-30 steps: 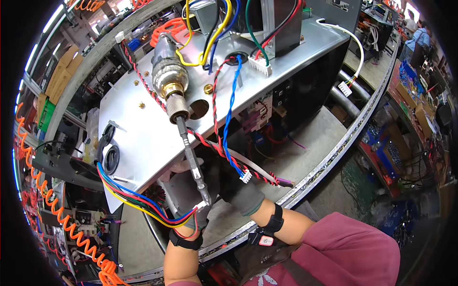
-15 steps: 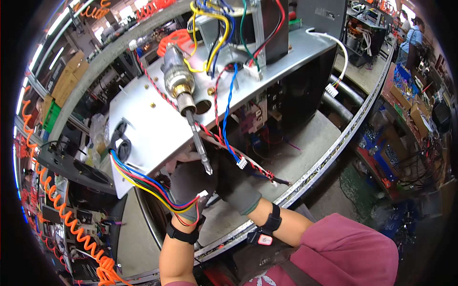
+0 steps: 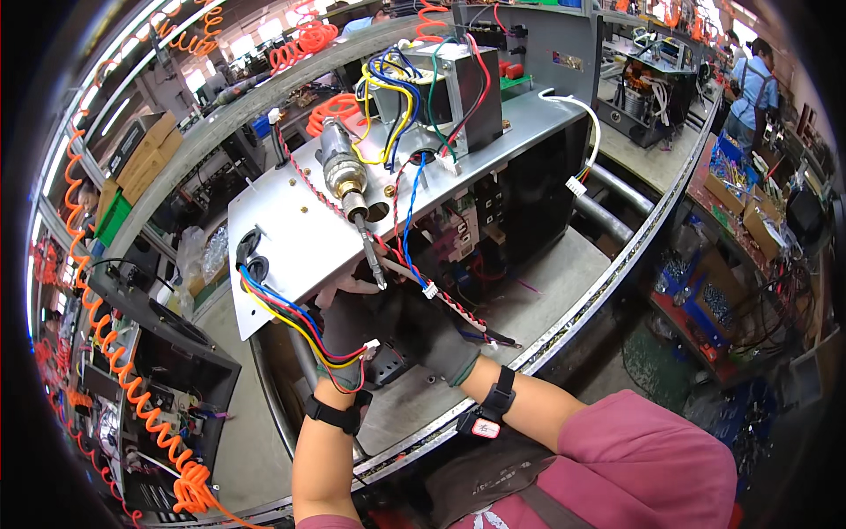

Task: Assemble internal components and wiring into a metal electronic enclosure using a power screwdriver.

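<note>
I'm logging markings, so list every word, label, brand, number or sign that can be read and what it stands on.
White, red-bordered rectangular tag by the black right wristband: dark mark, too small to read.
Dark brown cloth apron: pale lettering, too blurred to read.
No text reads clearly.

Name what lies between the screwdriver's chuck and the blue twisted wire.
In the head view: a round hole, brass fitting and red-black twisted wire between the chuck and blue wire.
</note>
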Motion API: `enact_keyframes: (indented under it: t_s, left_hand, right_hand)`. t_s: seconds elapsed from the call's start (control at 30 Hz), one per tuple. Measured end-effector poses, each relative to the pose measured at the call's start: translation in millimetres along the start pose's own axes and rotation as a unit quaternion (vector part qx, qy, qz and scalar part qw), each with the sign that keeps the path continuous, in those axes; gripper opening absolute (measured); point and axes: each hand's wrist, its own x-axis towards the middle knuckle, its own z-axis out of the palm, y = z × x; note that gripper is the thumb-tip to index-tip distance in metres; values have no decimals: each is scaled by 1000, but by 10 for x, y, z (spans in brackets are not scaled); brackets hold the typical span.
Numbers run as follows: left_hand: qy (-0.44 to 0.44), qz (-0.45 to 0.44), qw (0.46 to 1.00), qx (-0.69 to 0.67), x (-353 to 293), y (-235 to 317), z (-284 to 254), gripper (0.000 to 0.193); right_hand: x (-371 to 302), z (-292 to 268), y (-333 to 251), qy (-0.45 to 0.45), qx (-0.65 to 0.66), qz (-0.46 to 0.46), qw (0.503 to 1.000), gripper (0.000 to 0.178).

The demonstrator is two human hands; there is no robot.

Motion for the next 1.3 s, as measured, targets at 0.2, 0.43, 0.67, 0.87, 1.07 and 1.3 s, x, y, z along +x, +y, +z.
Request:
enact_keyframes:
  t_s: [0.2,0.43,0.67,0.87,1.07,1.3]
  left_hand:
    - [-53,-39,992,-108,10,-15,5,52]
    - [10,53,983,-176,74,-66,96,36]
    - [19,101,968,-227,-10,-359,284,46]
    - [-27,90,962,-258,-147,-610,445,39]
    - [-43,-221,687,-690,-199,-609,499,47]
    - [-133,-255,624,-727,-199,-588,452,50]
  right_hand:
    - [-444,560,203,204,-515,-89,828,32]
    - [-1147,2833,195,-131,-888,38,439,13]
    - [275,4183,330,-290,-934,-189,-82,18]
    - [1317,3745,494,-209,-852,148,-457,26]
    - [1623,3526,410,-370,-719,284,-515,33]
    - [1903,3689,168,-323,-804,225,-445,34]
